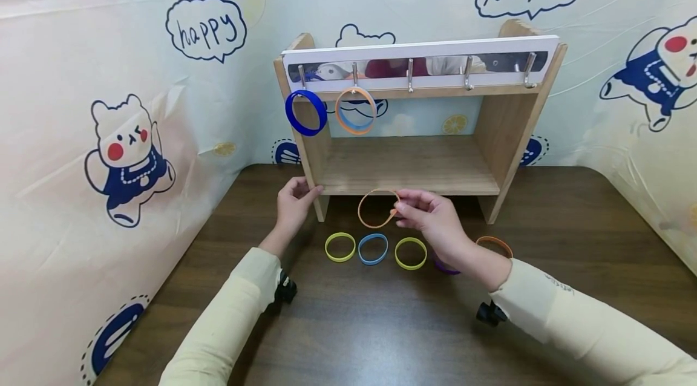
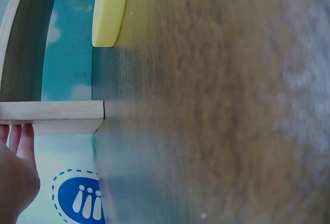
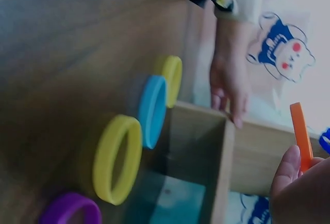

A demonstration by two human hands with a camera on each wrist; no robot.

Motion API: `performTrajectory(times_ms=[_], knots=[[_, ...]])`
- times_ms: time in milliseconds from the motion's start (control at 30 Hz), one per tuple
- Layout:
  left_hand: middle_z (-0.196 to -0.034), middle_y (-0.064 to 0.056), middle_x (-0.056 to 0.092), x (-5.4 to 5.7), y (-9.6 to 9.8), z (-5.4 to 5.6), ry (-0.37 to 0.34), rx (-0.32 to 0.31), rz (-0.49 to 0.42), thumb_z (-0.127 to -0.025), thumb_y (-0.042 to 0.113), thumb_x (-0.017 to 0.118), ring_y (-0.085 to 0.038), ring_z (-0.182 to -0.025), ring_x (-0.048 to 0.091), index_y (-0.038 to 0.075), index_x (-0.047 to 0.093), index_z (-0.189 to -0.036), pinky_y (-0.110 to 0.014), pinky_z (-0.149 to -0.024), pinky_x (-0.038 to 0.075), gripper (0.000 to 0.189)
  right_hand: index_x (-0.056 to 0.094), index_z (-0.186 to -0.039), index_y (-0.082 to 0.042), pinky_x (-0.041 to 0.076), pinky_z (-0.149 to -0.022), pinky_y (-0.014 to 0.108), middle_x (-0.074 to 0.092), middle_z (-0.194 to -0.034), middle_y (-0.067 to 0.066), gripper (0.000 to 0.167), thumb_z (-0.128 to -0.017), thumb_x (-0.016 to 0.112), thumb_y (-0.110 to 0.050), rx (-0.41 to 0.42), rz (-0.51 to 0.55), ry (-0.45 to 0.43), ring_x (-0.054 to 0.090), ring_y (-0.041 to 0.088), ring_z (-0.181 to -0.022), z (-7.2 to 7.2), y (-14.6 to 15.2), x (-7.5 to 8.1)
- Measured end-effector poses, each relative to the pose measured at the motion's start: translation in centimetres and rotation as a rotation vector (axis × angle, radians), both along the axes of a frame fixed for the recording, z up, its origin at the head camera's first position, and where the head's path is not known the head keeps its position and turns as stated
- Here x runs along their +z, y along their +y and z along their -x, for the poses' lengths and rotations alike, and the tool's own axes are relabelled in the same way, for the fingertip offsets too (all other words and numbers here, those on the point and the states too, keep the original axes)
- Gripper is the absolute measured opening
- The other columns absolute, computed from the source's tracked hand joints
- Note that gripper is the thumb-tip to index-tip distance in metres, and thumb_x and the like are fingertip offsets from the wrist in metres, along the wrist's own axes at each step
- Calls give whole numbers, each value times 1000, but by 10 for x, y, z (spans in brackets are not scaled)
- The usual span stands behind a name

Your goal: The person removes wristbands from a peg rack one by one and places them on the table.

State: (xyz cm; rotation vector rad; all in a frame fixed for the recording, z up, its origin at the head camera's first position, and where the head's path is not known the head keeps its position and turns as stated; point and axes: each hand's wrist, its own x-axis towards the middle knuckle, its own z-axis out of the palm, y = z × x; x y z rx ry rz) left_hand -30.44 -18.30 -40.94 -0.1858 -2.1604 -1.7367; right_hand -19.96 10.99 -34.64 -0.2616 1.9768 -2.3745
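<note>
My right hand pinches a thin orange wristband between thumb and fingers, holding it up in front of the rack's lower shelf. The orange band appears edge-on in the right wrist view. My left hand touches the wooden rack's left side panel; its straight fingers rest against the outer face in the left wrist view. A dark blue wristband hangs from the leftmost hook, and an orange band with light blue showing inside from the second.
On the table lie a yellow band, a light blue band, another yellow band, a purple band partly hidden by my right hand, and an orange band. Three hooks farther right carry nothing. Printed cloth surrounds the table.
</note>
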Motion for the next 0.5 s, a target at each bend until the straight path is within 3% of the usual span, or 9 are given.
performTrajectory(times_ms=[133, 500], knots=[[-106, -18, 66, -10, -4, 8, 8, 4, -15, -85, 18, 77, -24, -95, 60, -1, 64, -110, -22, -74, 51, 34, 58, -122, 10, 56, -73, 32, 65, -96, 13, 33, -90, 65, 4, 36, -34, -35, 67, 15, -82, -3, -7, -12], [-98, -13, 67, -12, -3, 9, 54, 17, -12, -84, 19, 79, -18, -89, 61, 1, 66, -104, -24, -71, 52, 30, 59, -118, 13, 57, -71, 33, 68, -93, 12, 30, -90, 64, 4, 157, -145, -106, 68, 21, -81, -17, -28, -49]])
